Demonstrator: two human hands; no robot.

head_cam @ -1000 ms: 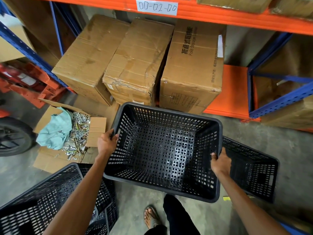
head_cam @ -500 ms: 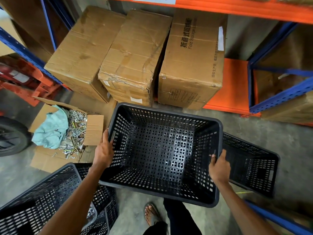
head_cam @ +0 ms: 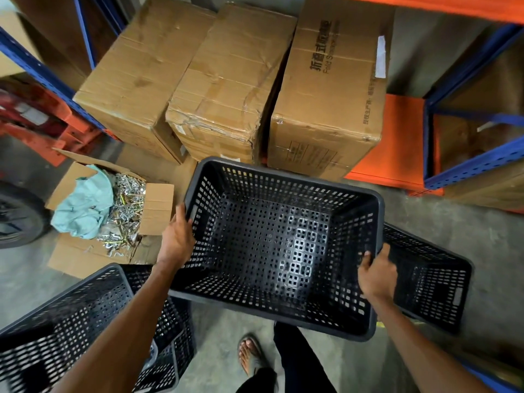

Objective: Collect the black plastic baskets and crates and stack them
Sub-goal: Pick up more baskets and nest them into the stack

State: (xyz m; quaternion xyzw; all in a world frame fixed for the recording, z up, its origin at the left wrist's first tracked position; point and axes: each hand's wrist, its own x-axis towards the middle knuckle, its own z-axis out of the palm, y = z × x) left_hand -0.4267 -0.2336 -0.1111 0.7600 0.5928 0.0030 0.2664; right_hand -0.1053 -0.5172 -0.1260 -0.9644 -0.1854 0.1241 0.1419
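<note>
Both hands, left hand (head_cam: 177,242) and right hand (head_cam: 377,275), grip the empty black basket (head_cam: 272,242) by its rims beside an open box of bolts (head_cam: 127,205).

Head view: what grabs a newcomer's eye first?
The big black basket held centre frame, left hand and right hand gripping its opposite rims. Behind it, three cardboard boxes sit under the orange shelving. To the left on the floor, an open carton of metal hardware with a teal cloth.
</note>
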